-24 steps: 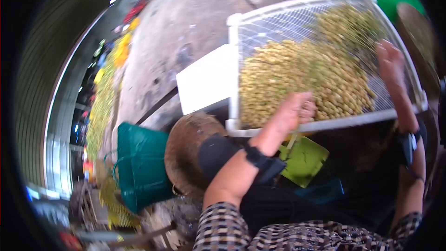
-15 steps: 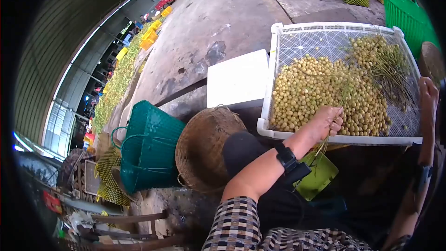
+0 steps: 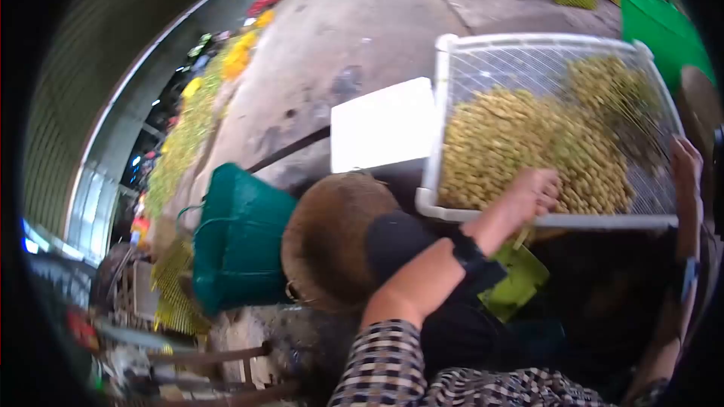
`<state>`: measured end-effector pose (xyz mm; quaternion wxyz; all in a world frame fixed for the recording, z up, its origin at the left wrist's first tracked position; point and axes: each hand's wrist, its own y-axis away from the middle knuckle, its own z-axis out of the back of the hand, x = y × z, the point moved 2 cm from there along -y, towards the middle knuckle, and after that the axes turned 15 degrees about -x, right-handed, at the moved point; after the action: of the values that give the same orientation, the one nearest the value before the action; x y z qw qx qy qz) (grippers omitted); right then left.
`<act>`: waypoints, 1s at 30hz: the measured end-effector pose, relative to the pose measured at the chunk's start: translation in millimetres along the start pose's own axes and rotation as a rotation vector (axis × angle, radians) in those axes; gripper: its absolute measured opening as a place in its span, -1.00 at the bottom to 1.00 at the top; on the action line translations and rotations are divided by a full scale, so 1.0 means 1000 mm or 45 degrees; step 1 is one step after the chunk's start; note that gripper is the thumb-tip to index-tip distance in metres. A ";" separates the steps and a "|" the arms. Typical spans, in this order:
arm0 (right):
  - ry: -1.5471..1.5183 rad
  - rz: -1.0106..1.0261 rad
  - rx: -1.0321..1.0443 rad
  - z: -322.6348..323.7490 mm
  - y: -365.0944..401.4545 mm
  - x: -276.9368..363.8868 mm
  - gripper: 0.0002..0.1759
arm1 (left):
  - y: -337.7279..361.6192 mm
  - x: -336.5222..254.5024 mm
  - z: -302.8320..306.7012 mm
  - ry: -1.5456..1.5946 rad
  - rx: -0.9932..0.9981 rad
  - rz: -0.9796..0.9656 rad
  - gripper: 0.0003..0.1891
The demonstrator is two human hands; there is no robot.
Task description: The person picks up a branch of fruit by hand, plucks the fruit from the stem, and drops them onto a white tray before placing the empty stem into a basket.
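A white plastic mesh tray (image 3: 543, 220) holds a heap of small round yellow-brown fruit (image 3: 490, 143). At the tray's near rim my left hand (image 3: 534, 192) is closed around thin green stems (image 3: 522, 237), which hang below it over the rim. A bunch of fruit with stems (image 3: 611, 87) lies at the tray's upper right. By the tray's right rim my right hand (image 3: 686, 162) has its fingers curled; blur hides what is in them.
Left of the tray are a white slab (image 3: 383, 124), a woven basket (image 3: 339, 245) and a teal basket (image 3: 245, 237). A green basket (image 3: 664, 34) stands at the upper right. Below the tray is a yellow-green piece (image 3: 514, 283). Yellow crates (image 3: 237, 59) are far off.
The view has blurred and shifted slightly. My left hand remains at the near rim, with fewer stems showing above it. My right hand has moved slightly down and toward the tray's right rim.
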<state>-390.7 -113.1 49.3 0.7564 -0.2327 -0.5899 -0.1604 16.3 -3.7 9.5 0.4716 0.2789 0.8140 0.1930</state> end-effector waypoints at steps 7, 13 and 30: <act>-0.210 0.192 0.083 -0.018 0.048 0.051 -0.80 | 0.008 -0.013 -0.004 -0.115 -0.303 0.092 -0.73; 0.155 0.306 0.330 0.001 0.063 0.065 -0.86 | 0.013 -0.008 -0.016 -0.097 -0.309 0.022 -0.78; 1.276 0.398 0.152 0.021 -0.041 0.000 -0.80 | 0.017 -0.008 -0.008 -0.177 -0.627 -0.206 -0.82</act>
<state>-429.4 -136.0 60.1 0.9725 -0.1692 -0.1225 -0.1034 16.8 4.0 28.2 0.5939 0.1023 0.7278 0.3273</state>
